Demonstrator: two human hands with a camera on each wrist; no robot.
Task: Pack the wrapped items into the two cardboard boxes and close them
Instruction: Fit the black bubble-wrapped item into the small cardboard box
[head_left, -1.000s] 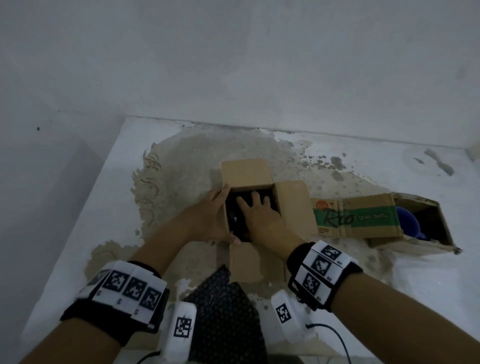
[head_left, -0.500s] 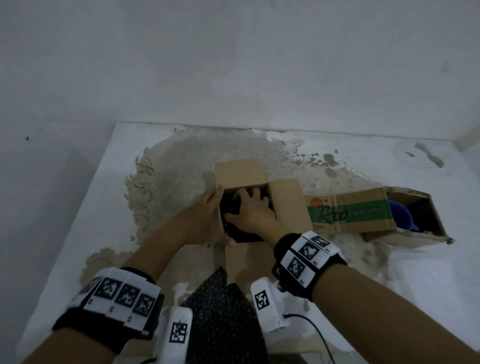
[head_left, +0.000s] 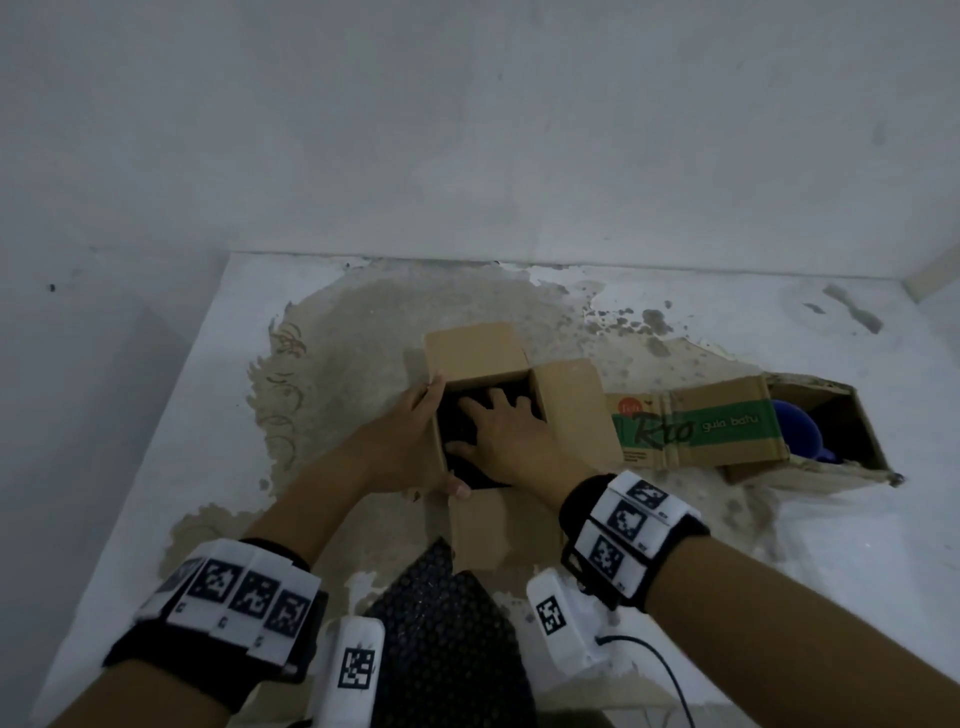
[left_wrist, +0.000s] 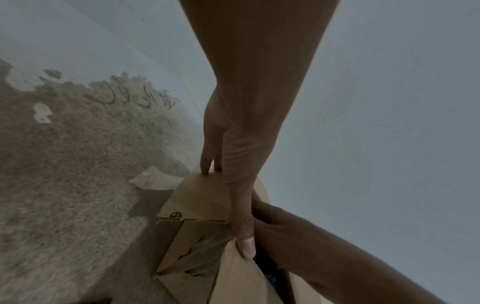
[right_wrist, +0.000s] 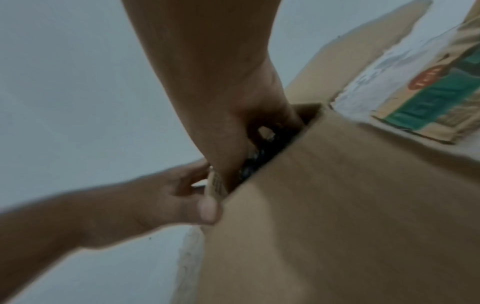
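A small cardboard box (head_left: 569, 410) stands mid-floor with its flaps open. Inside lies a black bubble-wrapped item (head_left: 457, 428), also glimpsed in the right wrist view (right_wrist: 258, 159). My right hand (head_left: 506, 431) reaches into the box, its fingers bent down over that item (right_wrist: 259, 127). My left hand (head_left: 410, 441) grips the box's left wall, thumb on the near corner (left_wrist: 245, 246), fingers along the outside (right_wrist: 187, 197). A second box (head_left: 696, 431), printed green, lies on its side to the right with a blue item (head_left: 795, 431) inside.
A sheet of black bubble wrap (head_left: 447, 639) lies near me between my forearms. The floor (head_left: 337, 405) is stained concrete with white patches. White walls close in behind and at the left. The second box's open end faces right.
My right hand has gone from lying flat over the box opening to reaching deeper, fingers bent onto the black wrapped item. The left hand keeps its hold on the box's left side.
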